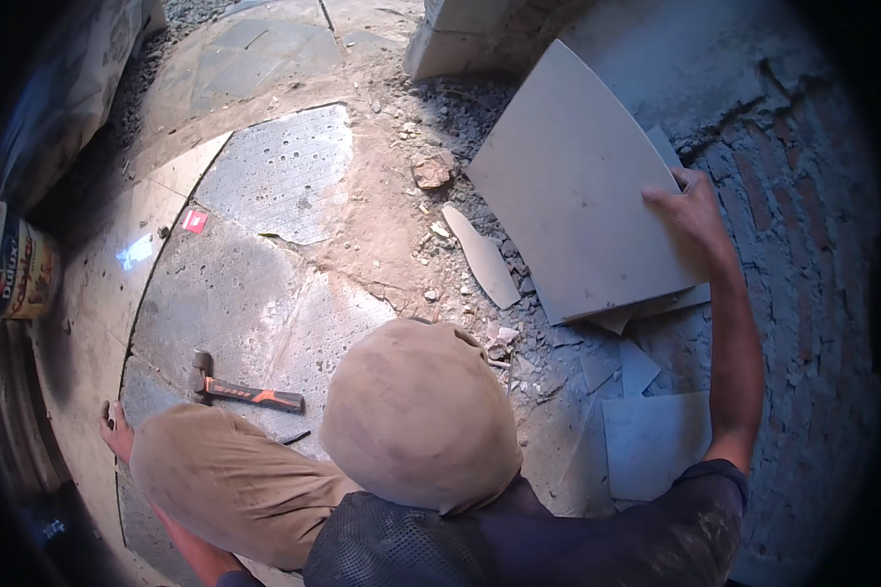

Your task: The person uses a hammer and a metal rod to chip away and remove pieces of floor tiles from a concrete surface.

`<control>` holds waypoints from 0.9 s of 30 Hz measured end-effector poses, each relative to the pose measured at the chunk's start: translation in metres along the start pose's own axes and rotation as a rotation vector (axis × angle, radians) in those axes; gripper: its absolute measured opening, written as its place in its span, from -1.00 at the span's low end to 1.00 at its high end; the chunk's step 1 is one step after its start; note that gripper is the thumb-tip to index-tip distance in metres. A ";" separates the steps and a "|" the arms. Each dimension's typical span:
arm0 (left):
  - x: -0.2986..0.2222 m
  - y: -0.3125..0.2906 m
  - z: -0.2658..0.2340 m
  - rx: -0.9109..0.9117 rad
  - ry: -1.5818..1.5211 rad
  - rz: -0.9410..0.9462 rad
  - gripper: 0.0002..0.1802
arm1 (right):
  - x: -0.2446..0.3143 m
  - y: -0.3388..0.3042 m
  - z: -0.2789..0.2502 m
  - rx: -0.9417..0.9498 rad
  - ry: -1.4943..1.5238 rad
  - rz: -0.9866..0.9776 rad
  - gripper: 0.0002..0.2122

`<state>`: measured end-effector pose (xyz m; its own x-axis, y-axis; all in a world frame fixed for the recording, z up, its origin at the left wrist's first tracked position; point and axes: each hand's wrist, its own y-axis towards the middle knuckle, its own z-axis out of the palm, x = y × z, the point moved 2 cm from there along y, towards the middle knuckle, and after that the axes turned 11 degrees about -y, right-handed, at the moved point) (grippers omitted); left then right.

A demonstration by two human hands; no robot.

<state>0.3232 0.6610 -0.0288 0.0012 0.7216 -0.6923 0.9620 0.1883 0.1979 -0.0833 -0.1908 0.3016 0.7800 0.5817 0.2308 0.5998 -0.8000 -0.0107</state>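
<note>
A large beige square tile (582, 191) leans up at a tilt on the right, among other tile pieces. My right hand (693, 207) grips its right edge, thumb on the front face and the fingers mostly behind it. Low on the left, past my bent knee, my left hand (117, 433) rests on the floor with fingers apart and nothing in it. Close to that knee lies a hammer (250, 392) with a black and orange handle, its head toward the left.
Rubble and a long tile shard (482, 256) lie left of the large tile. Broken tile pieces (659, 440) sit below it, beside a rough brick wall (803, 245). A paint bucket (27, 266) stands at far left; a small red packet (195, 221) lies on grey floor slabs (220, 284).
</note>
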 end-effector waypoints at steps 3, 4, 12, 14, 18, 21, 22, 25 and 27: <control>0.022 0.006 0.003 0.026 -0.067 -0.013 -0.49 | -0.015 0.004 0.008 -0.017 -0.003 -0.014 -0.71; 0.019 0.002 0.011 0.056 -0.060 -0.011 -0.49 | -0.023 0.003 0.012 -0.018 0.005 -0.025 -0.71; 0.083 -0.018 -0.002 -0.014 0.044 0.056 -0.48 | -0.078 0.031 0.060 -0.082 0.006 0.038 -0.46; -0.008 -0.059 0.027 -0.020 0.019 -0.049 -0.52 | -0.164 0.009 0.047 0.013 -0.005 -0.052 -0.56; -0.028 -0.071 0.014 -0.092 0.113 -0.146 -0.56 | -0.179 0.017 0.075 0.020 0.410 0.316 -0.43; -0.012 -0.092 -0.005 -0.132 0.057 -0.172 -0.58 | -0.170 0.032 0.082 -0.026 0.534 0.037 -0.56; -0.007 -0.101 -0.011 -0.150 0.063 -0.171 -0.59 | -0.159 0.036 0.092 -0.051 0.549 -0.028 -0.56; -0.001 -0.140 -0.020 -0.163 0.101 -0.189 -0.61 | -0.104 0.050 0.151 -0.053 0.459 -0.032 -0.56; -0.006 -0.177 -0.040 -0.152 0.161 -0.225 -0.62 | -0.073 0.056 0.190 -0.018 0.425 -0.045 -0.57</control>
<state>0.1423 0.6499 -0.0323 -0.2623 0.7443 -0.6142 0.8812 0.4441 0.1618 -0.0723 -0.2505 0.0996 0.6078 0.5074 0.6108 0.6257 -0.7797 0.0251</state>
